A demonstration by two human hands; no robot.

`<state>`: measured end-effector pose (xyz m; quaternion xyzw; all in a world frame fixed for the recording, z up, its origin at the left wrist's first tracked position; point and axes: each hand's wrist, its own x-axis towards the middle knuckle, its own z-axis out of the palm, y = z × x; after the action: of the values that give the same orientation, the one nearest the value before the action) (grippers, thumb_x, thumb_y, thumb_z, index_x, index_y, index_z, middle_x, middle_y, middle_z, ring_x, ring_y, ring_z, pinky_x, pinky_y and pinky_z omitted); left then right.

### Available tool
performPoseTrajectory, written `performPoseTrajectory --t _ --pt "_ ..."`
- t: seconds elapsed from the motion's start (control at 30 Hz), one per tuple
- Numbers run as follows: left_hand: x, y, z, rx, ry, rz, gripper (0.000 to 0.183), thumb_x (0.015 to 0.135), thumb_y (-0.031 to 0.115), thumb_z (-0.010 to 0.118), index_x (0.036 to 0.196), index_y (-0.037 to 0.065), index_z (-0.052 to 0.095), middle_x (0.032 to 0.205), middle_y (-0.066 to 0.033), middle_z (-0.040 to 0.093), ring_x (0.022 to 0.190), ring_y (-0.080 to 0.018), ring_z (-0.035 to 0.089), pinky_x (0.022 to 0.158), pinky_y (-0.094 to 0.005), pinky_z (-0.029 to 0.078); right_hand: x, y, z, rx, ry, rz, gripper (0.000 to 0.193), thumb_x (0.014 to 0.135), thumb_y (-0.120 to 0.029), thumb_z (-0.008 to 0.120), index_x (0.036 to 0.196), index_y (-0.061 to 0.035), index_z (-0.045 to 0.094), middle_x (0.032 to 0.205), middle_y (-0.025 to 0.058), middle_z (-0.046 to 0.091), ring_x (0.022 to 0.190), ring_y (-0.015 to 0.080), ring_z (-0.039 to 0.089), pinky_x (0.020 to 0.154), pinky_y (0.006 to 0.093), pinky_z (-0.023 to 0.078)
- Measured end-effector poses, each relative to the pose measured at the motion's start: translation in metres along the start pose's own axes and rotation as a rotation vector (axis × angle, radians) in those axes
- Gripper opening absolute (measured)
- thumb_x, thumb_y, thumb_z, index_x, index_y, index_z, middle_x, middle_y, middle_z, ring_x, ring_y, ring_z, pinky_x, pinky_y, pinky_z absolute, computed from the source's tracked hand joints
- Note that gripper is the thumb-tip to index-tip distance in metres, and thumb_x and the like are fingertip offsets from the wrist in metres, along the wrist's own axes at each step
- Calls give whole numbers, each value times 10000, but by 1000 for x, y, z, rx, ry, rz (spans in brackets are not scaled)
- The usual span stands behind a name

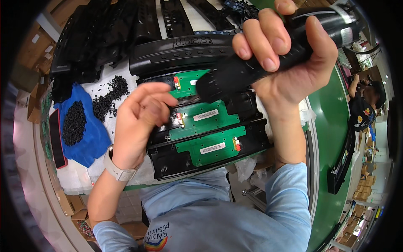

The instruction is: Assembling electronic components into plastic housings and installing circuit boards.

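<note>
My right hand (296,75) is wrapped around a black electric screwdriver (220,80), raised over the panels with its nose slanting down to the left. Its tip is hidden or blurred. Just left of that nose, my left hand (138,122) has its fingers curled in, with thumb and fingertips close together; anything between them is too small to make out. Beneath both hands lie black plastic housings fitted with green circuit boards: an upper board (187,86), a middle board (205,118) and a lower board (214,147). Each carries a small red-and-white connector.
Small black screws (74,124) are heaped on a blue cloth (97,145) at left, beside a red-edged phone (58,140). More screws (117,86) lie loose nearby. Black panels (184,52) crowd the far side. A green conveyor (325,168) runs at right; a person (363,105) stands beyond it.
</note>
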<state>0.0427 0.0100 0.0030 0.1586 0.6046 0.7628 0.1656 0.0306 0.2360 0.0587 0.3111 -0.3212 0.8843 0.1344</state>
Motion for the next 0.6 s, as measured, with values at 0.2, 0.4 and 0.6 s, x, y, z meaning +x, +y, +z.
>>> performPoseTrajectory --t 0.2,0.4,0.6 --pt "8 15 -12 -8 208 50 247 982 91 383 1169 -56 450 1165 -244 584 1060 -260 616 890 -297 496 0 -11 -36 -436 -275 45 317 865 -296 512 1055 -45 478 624 23 459 443 121 417 516 301 385" --pt "17 17 -19 -37 259 -43 210 983 45 379 1151 -62 448 1153 -264 585 994 -263 652 860 -286 543 1 -3 -37 -403 -259 94 304 859 -287 529 1037 -48 472 616 29 463 438 126 421 501 294 382" --pt "19 11 -38 -11 129 -67 208 995 101 413 1126 -47 479 1100 -241 620 913 -238 677 791 -272 564 -5 0 -26 -522 -190 183 269 821 -226 606 967 -58 455 604 39 471 429 129 407 448 278 351"
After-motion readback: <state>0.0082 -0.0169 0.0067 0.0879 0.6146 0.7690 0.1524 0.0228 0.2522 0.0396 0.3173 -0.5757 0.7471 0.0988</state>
